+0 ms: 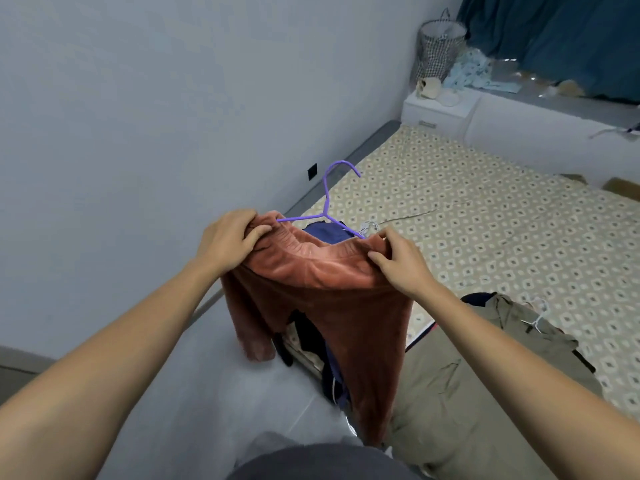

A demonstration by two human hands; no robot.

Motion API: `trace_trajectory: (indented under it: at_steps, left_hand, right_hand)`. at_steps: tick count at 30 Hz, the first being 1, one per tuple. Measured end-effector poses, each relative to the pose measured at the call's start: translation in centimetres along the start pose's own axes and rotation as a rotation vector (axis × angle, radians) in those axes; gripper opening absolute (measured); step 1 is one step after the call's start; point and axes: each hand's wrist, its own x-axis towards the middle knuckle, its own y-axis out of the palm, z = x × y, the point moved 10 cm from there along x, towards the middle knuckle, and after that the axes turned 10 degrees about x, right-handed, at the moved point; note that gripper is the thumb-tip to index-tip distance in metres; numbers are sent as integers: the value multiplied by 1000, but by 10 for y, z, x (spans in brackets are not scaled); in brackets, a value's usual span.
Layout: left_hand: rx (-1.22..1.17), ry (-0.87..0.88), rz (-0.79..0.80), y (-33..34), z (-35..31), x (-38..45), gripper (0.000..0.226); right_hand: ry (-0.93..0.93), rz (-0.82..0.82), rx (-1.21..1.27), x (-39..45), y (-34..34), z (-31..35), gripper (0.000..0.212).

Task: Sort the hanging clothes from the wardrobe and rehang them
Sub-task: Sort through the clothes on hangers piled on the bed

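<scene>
Rust-brown fleece trousers (pixel 332 306) hang in the air in front of me, stretched at the waistband. My left hand (pixel 230 242) grips the waistband's left end and my right hand (pixel 398 261) pinches its right end. A purple hanger (pixel 329 199) sticks up behind the waistband, its arms running into the trousers; its hook points up. Dark blue clothing (pixel 329 233) shows behind the waistband and below between the legs. An olive-khaki garment (pixel 485 375) with a white hanger (pixel 538 315) lies on the bed to the right.
The bed with a patterned cream sheet (pixel 485 220) fills the right side. A white bedside cabinet (pixel 440 109) and a checked laundry basket (pixel 438 50) stand at the back by blue curtains (pixel 554 36). A pale wall (pixel 138 116) is on the left.
</scene>
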Motion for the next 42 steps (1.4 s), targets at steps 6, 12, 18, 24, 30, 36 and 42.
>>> trace_trajectory:
  at_steps: [6,12,18,24,30,36,42]
  left_hand:
    - [-7,67,29,51,8,76,40]
    - [-50,164,129,144,10,159,43]
    - [-41,286,345,283,19,244,52]
    - [19,396,489,396,12,311,40]
    - [52,458,582,478,-13,353,38]
    - [111,389,563,509,-39,370,33]
    - [73,554,544,484,-126,332,39]
  right_hand:
    - [90,13,-50,51,8,-43,25]
    - [258,-25,-195,110,24,-104,24]
    - [460,-27,-301,170,58,-184,20]
    - [608,-29,-239,222,96,-274,24]
    - [690,-36,-161,248,110,-343,54]
    - [709,-58,-145,250,101,-378,61]
    - [754,-84,-197,179,62,-379,61]
